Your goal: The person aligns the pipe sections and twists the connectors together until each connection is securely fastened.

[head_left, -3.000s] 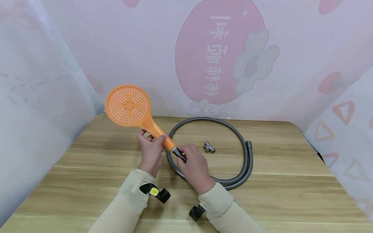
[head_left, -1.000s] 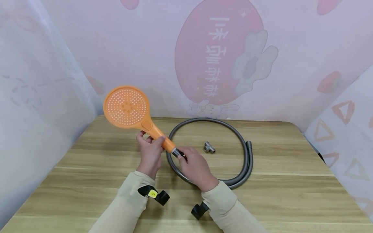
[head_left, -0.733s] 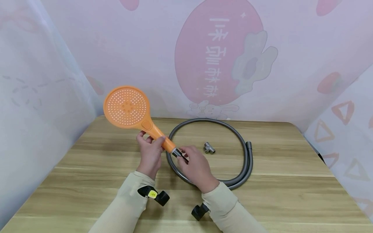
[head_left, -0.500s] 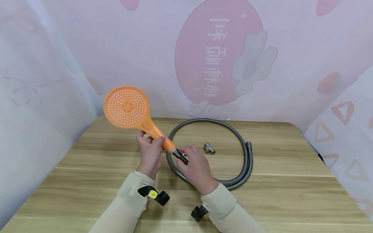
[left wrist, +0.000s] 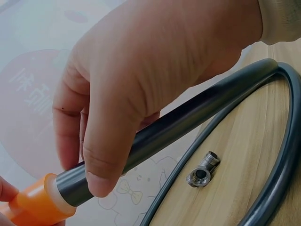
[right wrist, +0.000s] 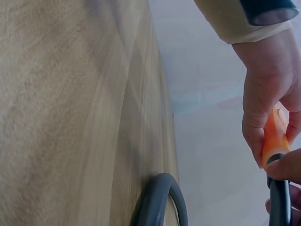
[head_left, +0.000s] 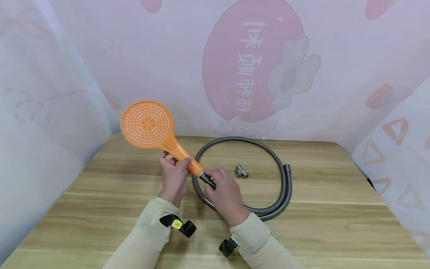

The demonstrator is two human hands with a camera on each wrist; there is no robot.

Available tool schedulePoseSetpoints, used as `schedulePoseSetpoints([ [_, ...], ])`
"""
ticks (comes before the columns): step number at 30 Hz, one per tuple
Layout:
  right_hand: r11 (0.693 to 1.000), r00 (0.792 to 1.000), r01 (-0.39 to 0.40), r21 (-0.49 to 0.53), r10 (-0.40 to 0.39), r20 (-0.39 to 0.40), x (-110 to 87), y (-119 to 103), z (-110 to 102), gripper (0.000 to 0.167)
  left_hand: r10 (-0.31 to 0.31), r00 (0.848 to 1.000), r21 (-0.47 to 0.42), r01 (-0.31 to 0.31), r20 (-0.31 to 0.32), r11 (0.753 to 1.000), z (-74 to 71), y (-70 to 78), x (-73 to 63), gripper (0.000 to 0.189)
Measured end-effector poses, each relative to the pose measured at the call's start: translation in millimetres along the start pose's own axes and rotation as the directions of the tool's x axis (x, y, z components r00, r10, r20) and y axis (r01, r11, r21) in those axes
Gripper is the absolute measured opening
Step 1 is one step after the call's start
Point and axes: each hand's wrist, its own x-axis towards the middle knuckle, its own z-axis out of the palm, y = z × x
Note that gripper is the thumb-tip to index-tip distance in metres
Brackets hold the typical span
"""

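An orange shower head (head_left: pixel 147 123) is raised above the table, its dotted spray face toward the head camera. My left hand (head_left: pixel 173 178) grips its handle (left wrist: pixel 42 207) between thumb and fingers. At the handle's lower end sits the dark metal end collar (left wrist: pixel 73 184) of a grey shower hose (head_left: pixel 283 183). My right hand (head_left: pixel 226 196) pinches that hose end just below the joint; the fingertips behind it are partly hidden in the head view. Thumb and fingers lie either side of the hose in the left wrist view. The collar meets the pale ring on the handle.
The hose lies in a large loop on the wooden table (head_left: pixel 336 209), its free end (head_left: pixel 287 168) at the right. Inside the loop is a small metal tee fitting (head_left: pixel 241 171) with threaded ends. Printed cloth walls (head_left: pixel 174 67) rise behind and at both sides.
My right fingers have loosened, shifted round the hose end and closed on it again, the hand moving slightly left. My left hand and the shower head have barely moved.
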Motion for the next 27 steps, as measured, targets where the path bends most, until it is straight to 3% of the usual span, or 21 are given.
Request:
schedulePoseSetpoints([
  [13,1.0,1.0,0.003,0.003,-0.003,0.003,0.9,0.9,-1.2,0.026,-0.003,1.0,-0.002,0.003,0.004,1.0,1.6,0.8,-1.1,0.076],
  [27,1.0,0.995,-0.006,0.008,0.005,0.103,1.3,-0.5,-8.1,0.028,-0.005,1.0,0.007,0.005,0.004,1.0,1.2,0.1,-3.1,0.076],
])
